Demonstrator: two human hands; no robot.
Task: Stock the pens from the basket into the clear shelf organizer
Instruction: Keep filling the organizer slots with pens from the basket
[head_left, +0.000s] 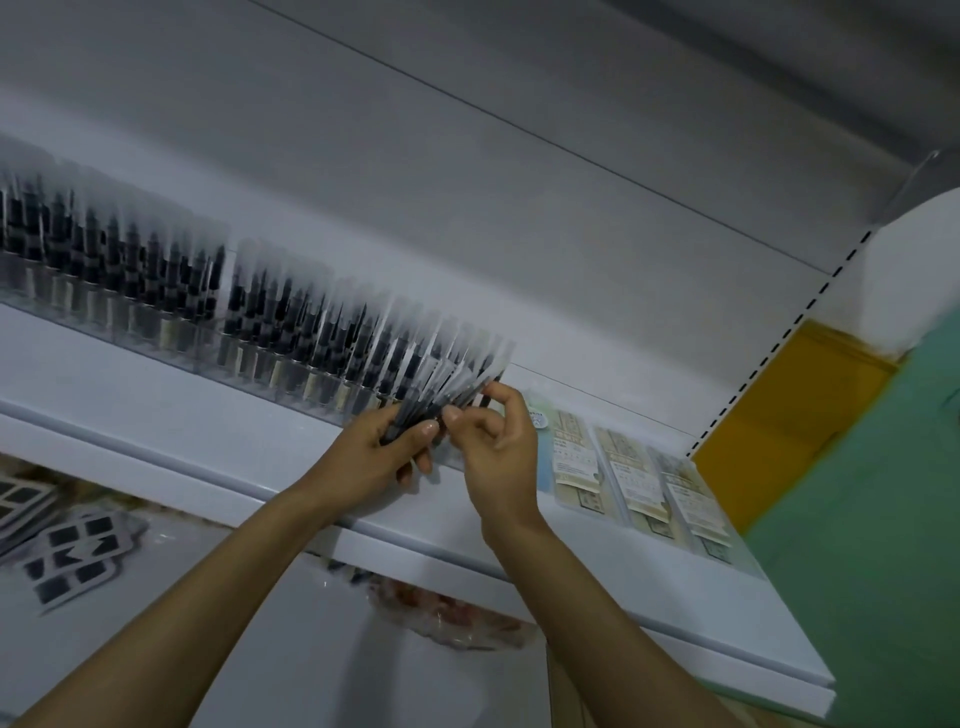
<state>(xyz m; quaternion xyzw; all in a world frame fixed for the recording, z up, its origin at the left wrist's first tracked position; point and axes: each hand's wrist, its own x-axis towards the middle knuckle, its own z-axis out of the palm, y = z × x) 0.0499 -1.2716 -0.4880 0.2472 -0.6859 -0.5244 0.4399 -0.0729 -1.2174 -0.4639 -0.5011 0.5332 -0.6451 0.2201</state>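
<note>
Your left hand (384, 447) grips the pen bundle (415, 413) and your right hand (501, 441) pinches one pen (485, 397). They're likely light and slick-sleeved, so hold mid-barrel.

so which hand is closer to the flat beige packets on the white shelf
Right. The right hand is just left of the flat beige packets; the left hand, gripping a bundle of black pens, is farther left beyond it.

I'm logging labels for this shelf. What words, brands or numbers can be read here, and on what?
Nothing legible.
On the flat packets on the shelf: printed lines, too blurred.
On the sleeved pens in the clear organizer: no print legible.
On the dark sheets below: no text seen.
</note>
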